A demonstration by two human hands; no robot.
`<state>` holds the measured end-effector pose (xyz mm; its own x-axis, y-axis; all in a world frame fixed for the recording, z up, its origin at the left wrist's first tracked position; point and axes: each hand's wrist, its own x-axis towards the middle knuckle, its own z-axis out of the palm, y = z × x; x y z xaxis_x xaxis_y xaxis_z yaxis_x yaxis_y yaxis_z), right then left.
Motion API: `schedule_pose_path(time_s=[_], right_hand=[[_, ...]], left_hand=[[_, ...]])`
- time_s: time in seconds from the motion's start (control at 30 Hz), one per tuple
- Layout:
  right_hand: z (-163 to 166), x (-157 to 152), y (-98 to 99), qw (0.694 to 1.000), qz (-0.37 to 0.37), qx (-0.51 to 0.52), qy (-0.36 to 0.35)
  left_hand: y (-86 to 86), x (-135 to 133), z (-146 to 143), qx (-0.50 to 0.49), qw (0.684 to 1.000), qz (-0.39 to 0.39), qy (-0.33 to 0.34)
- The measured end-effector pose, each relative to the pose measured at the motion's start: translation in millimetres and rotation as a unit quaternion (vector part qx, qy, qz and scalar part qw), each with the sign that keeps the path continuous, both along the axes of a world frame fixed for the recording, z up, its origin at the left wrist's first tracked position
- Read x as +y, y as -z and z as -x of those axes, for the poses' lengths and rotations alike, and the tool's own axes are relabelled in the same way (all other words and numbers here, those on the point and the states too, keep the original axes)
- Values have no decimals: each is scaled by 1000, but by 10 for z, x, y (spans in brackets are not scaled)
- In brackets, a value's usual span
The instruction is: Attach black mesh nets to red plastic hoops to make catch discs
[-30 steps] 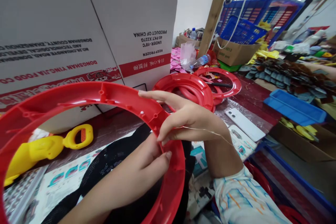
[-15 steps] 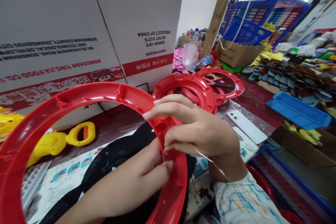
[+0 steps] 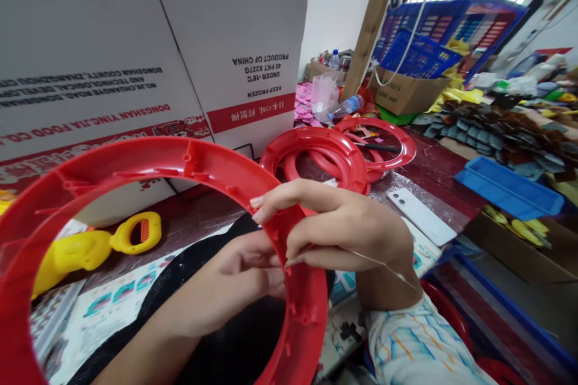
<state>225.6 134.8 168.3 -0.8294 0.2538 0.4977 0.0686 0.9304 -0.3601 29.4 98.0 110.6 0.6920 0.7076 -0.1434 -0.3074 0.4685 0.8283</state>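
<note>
one right hand [image 3: 350, 231] gripping red ring [image 3: 304, 307], left hand [image 3: 239, 274]'s grip hidden, "keep frozen" carton [image 3: 253, 24]

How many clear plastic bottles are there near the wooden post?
2. A blue-capped bottle stands upright farther back; another bottle lies on its side, nearer, beside the pale plastic bag. Others may be hidden.

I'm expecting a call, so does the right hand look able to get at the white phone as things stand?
Probably yes: the white phone lies uncovered, to the right of the right hand; that hand would first have to leave the near red ring.
</note>
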Motion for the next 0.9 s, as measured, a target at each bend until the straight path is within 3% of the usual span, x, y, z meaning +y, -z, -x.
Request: schedule_pose_path(time_s=[0.53, 0.9], right_hand=[[75, -19, -79, 997, 63, -22, 24], [66, -52, -46, 999, 38, -30, 18]], left_hand=[[27, -38, -35, 45, 997, -45, -35], [-30, -44, -9, 57, 997, -37, -38]])
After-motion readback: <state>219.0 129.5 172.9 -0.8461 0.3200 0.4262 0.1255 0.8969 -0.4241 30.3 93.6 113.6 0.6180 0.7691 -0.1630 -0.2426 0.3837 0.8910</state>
